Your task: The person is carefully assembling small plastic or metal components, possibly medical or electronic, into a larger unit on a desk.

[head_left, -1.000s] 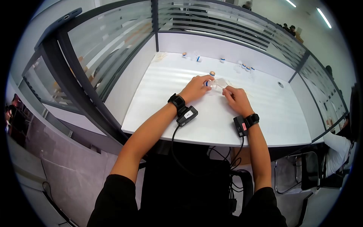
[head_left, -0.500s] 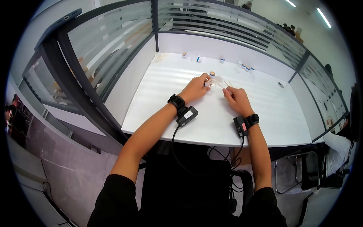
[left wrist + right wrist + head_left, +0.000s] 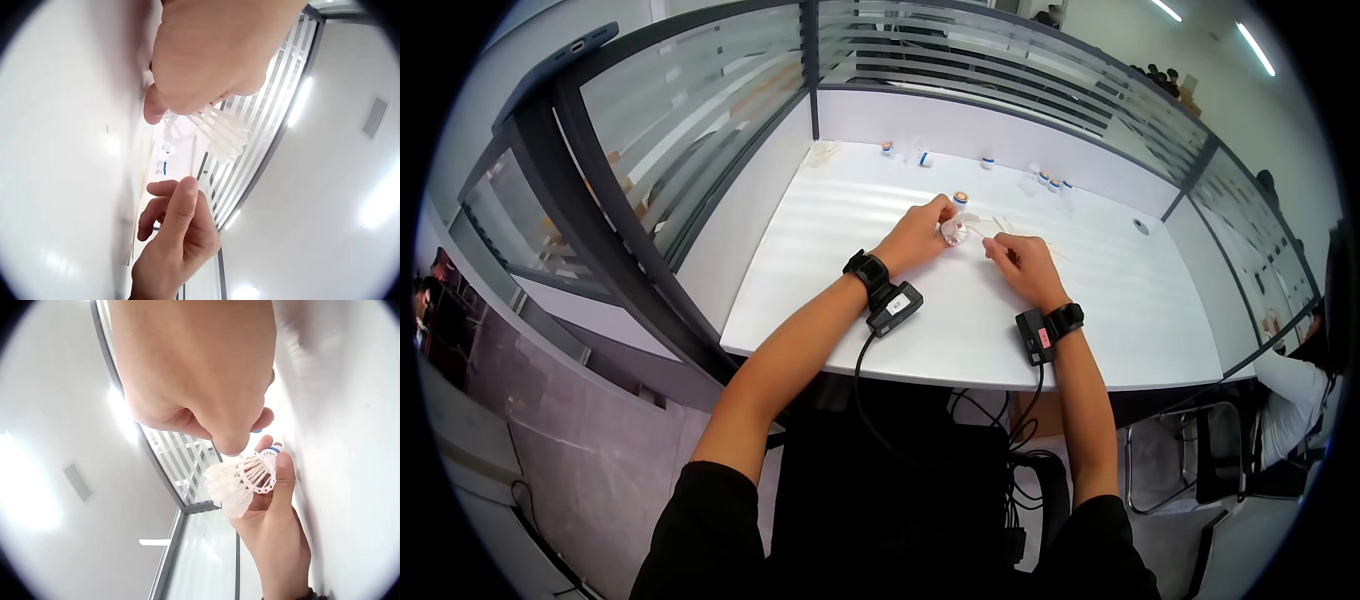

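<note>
In the head view, a shuttlecock [image 3: 952, 232] is held just above the desk [image 3: 850, 270], a little above the centre of the frame. It is pinched by the fingers of the left hand [image 3: 915, 238]. The right hand [image 3: 1022, 265] is seen just to the right of it, fingers curled, its fingertips close to the feathers. Small blue-banded pieces [image 3: 988, 160] are lined along the far edge of the desk, near the top of the frame.

In the left wrist view, the left hand [image 3: 212, 56] fills the top, and the shuttlecock [image 3: 215, 131] is gripped beneath it. The right hand [image 3: 178, 240] is shown at lower centre, thumb laid against the bent forefinger. Whether anything is pinched there cannot be told.

In the right wrist view, the right hand [image 3: 200, 369] covers the top. Below it, the shuttlecock [image 3: 244, 478] is held at its blue-banded base between the thumb and fingers of the left hand [image 3: 275, 531], feathers pointing left.
</note>
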`<move>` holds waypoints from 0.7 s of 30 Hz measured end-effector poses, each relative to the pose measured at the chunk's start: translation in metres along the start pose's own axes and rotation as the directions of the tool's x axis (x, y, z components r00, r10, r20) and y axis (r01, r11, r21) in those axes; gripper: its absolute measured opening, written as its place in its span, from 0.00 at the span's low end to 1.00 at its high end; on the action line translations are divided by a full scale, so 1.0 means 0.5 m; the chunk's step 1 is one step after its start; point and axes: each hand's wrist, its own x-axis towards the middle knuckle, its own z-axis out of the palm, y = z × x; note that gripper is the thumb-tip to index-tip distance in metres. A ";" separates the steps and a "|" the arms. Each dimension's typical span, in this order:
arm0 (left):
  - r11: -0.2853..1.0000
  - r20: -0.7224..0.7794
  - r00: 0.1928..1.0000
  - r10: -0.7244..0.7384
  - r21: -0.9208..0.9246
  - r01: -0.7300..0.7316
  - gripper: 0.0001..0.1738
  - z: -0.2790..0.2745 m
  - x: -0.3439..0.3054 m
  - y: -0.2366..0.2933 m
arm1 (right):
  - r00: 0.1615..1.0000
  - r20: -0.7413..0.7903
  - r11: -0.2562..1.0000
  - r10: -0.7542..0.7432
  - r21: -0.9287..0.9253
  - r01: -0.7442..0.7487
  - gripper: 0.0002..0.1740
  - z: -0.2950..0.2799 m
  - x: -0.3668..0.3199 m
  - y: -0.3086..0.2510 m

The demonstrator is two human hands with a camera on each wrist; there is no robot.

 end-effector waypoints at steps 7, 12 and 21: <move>0.999 0.024 1.000 0.018 -0.046 -0.017 0.20 -0.004 -0.004 0.005 | 1.000 0.021 1.000 0.000 -0.008 0.000 0.21 0.004 0.001 0.004; 0.998 -0.013 0.999 0.029 -0.052 -0.030 0.19 -0.006 -0.003 0.010 | 0.998 0.040 0.993 0.055 0.098 -0.059 0.24 0.008 -0.001 -0.002; 0.991 -0.128 0.984 0.122 -0.034 -0.127 0.12 -0.009 0.003 0.023 | 0.971 0.179 0.905 0.161 0.366 -0.217 0.28 0.015 0.000 0.001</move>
